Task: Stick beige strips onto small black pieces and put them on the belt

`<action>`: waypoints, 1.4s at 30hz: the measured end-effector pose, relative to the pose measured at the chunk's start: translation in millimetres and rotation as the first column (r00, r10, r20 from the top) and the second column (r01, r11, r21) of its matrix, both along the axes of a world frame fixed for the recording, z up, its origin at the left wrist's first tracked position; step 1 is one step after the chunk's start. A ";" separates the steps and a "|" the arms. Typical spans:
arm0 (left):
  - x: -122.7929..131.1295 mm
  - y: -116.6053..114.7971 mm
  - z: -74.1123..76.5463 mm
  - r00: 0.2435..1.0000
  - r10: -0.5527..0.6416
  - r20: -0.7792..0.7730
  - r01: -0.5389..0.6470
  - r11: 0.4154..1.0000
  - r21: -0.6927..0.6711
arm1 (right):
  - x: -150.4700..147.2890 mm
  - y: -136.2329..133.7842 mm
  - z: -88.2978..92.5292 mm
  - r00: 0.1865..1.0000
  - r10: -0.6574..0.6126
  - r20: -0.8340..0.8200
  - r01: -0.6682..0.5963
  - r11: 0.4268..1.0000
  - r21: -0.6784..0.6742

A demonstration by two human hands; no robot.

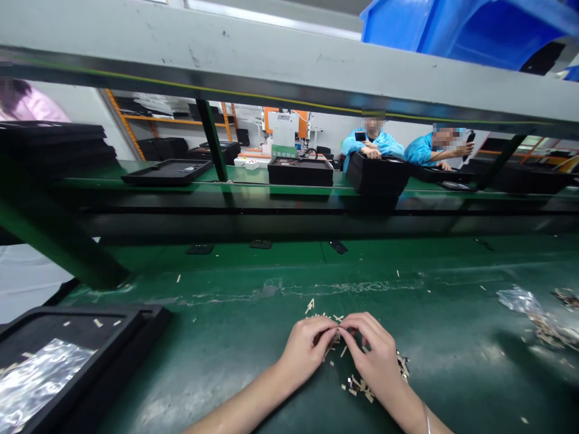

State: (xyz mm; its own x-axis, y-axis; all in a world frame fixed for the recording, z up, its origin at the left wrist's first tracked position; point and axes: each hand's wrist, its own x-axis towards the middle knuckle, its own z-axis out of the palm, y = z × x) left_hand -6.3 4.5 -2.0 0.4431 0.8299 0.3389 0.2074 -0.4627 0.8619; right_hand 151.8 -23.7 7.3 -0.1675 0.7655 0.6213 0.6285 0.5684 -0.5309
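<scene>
Fingers (pixel 322 330) of the left hand (pixel 304 352) and the right hand (pixel 373 355) are curling closed and meeting tip to tip, pinching a tangled clump of small pale tan strips (pixel 333 340); the fingers hide how many strips each hand is gripping. More strips are lying scattered on the dark green belt mat (pixel 253 337), around and just below the hands. A thin silver bangle (pixel 427 422) is circling the right wrist. At lower left, a black rectangular tray (pixel 151 319) is resting on the mat, holding a crinkled silver foil sheet (pixel 40 380) and a few loose strips. Toward the right, crumpled clear plastic film (pixel 518 299) is lying among further strips. Beyond a grey steel crossbar (pixel 181 66), black trays (pixel 301 172) are sitting on a raised green conveyor, two co-workers in blue smocks (pixel 377 144) are leaning over it, and a blue plastic bin (pixel 452 30) is sitting overhead.
</scene>
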 end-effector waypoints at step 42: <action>1.1 4.9 -1.0 0.998 -0.034 0.061 0.045 0.980 -0.193 | 5.4 -0.2 4.1 0.953 -0.048 0.300 -0.011 0.982 0.190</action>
